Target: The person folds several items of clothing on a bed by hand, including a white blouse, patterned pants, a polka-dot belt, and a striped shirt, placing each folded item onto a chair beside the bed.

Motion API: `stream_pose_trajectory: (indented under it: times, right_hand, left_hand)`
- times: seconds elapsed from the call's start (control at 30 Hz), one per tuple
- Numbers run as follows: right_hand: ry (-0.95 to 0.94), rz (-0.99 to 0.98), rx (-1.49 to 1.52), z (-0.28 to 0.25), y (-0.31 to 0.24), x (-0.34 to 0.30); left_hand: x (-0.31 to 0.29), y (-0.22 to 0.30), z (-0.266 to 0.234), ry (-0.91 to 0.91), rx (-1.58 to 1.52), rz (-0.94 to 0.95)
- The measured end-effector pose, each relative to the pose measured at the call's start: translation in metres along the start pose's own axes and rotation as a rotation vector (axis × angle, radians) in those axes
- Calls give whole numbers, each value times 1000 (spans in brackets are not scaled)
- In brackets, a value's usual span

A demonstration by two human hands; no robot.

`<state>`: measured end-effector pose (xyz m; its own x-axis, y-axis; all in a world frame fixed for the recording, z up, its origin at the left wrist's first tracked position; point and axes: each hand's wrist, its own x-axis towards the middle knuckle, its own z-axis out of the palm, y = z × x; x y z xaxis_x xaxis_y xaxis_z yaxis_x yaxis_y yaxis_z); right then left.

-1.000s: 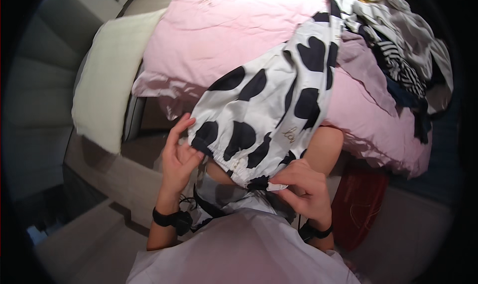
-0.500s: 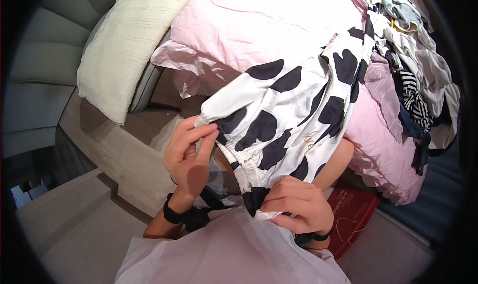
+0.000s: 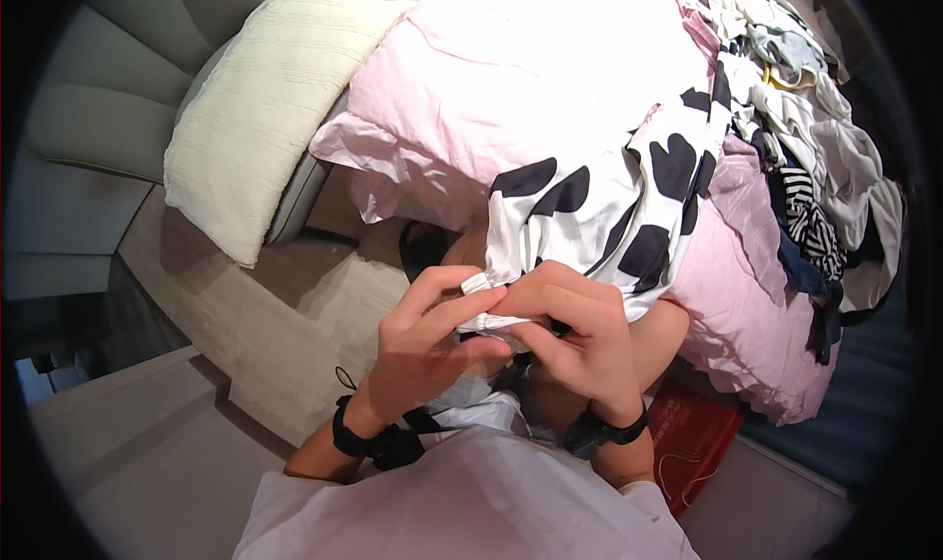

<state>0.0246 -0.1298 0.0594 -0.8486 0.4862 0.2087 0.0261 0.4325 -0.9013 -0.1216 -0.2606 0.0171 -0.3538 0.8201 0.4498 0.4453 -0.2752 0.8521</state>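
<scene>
White pajama pants (image 3: 550, 234) with black cow-print patches and a gathered elastic waistband lie across my lap and reach up over the bed. My left hand (image 3: 420, 342) pinches the waistband at one side. Right beside it, my right hand (image 3: 580, 329) grips the same band, thumb and fingers closed. The gathered band (image 3: 475, 285) is bunched between the two hands, and part of it is hidden by my fingers. A black strap sits on each of my wrists.
A bed with a pink quilt (image 3: 432, 98) stands ahead. Heaped clothes (image 3: 815, 167) lie along its right side. A cream cover (image 3: 270, 108) drapes over a grey padded seat at left. A red bag (image 3: 693, 437) with a cord handle stands on the floor at right.
My hands, apart before with the waistband stretched between them, have come together. The left moved right, and the right moved up. The waistband is now gathered, and the pants have drawn in.
</scene>
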Motion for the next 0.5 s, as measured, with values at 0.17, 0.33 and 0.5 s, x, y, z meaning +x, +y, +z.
stream_pose_trajectory:
  times: [0.17,0.33,0.5]
  right_hand:
    - [89,15,67,4,8,4]
    - [171,4,152,7,21,1]
    - [277,65,208,13,33,-7]
  left_hand:
    - [-1,1,6,63,60,-44]
    - [1,11,28,219,-230,-210]
    - [0,10,35,262,-616,-598]
